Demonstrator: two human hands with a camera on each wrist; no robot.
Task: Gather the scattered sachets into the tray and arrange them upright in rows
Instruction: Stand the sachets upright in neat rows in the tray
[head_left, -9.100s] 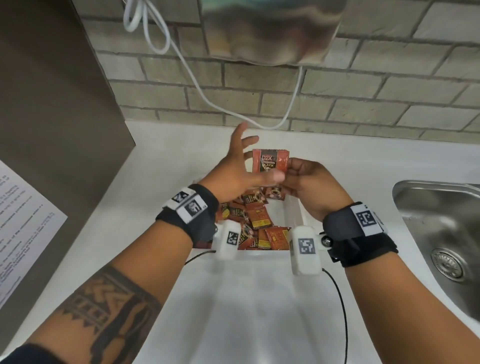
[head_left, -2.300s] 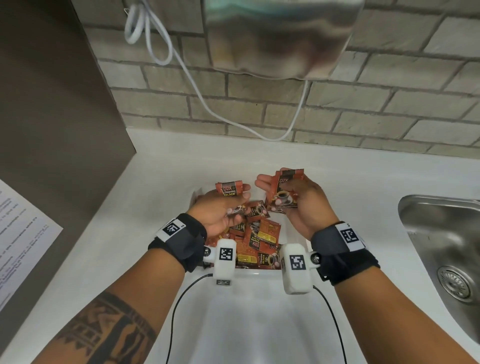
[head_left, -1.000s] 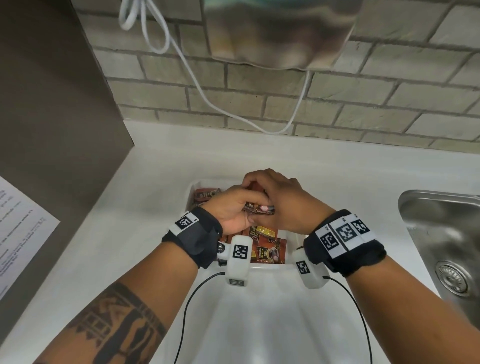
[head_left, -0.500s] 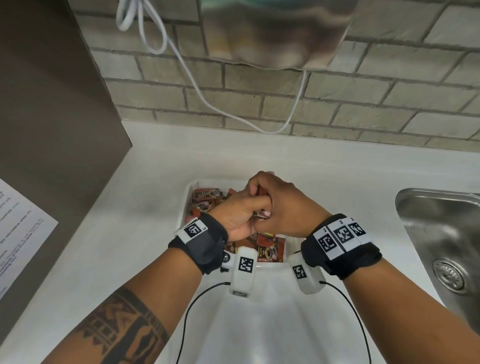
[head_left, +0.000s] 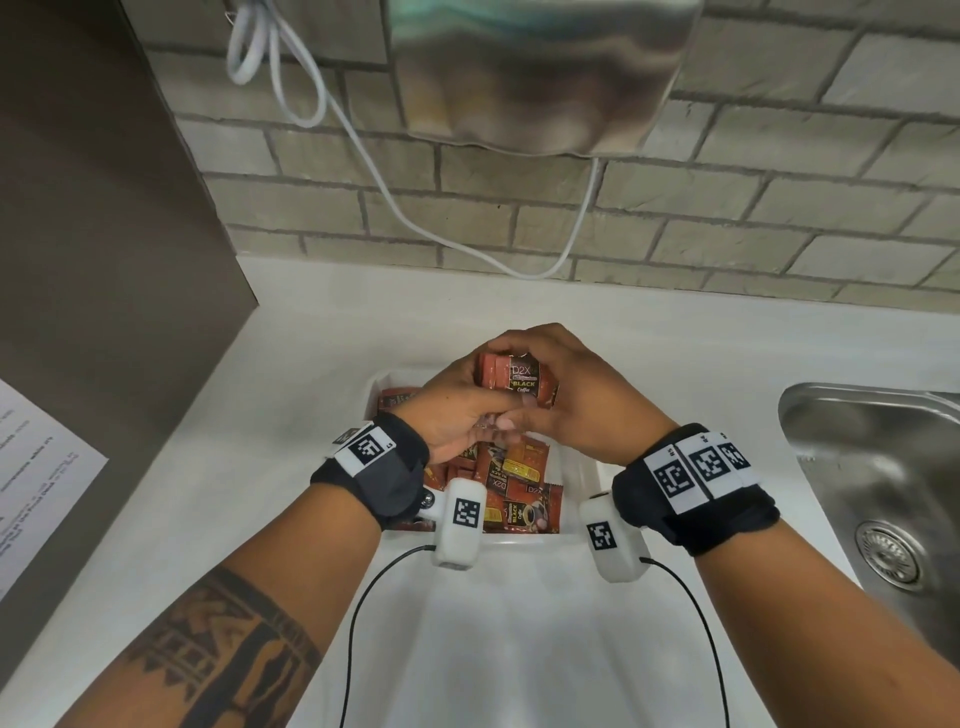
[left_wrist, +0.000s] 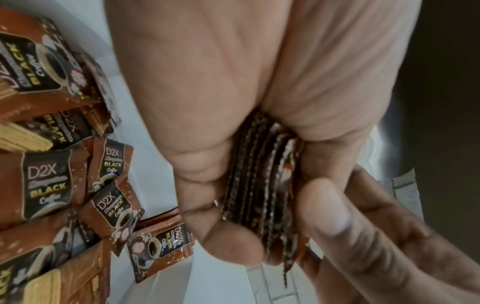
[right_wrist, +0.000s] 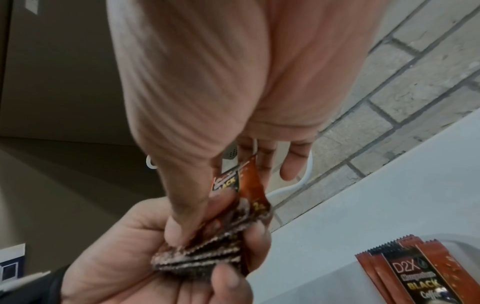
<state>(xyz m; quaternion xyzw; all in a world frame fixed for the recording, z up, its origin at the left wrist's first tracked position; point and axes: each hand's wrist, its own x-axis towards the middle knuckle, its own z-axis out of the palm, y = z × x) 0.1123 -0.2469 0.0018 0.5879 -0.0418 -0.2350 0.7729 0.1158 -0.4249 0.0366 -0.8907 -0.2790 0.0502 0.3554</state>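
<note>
Both hands are closed on one stack of sachets (head_left: 517, 382) held upright above the far end of the white tray (head_left: 582, 470): the left hand (head_left: 460, 410) clamps it between thumb and curled fingers from the left, the right hand (head_left: 576, 400) pinches it from the right, fingers arched over its top. The stack shows about five or six serrated edges in the left wrist view; exact count cannot be told. Loose sachets (head_left: 511, 493) lie jumbled in the tray below the wrists, at least seven visible, on the white counter (head_left: 291, 415).
</note>
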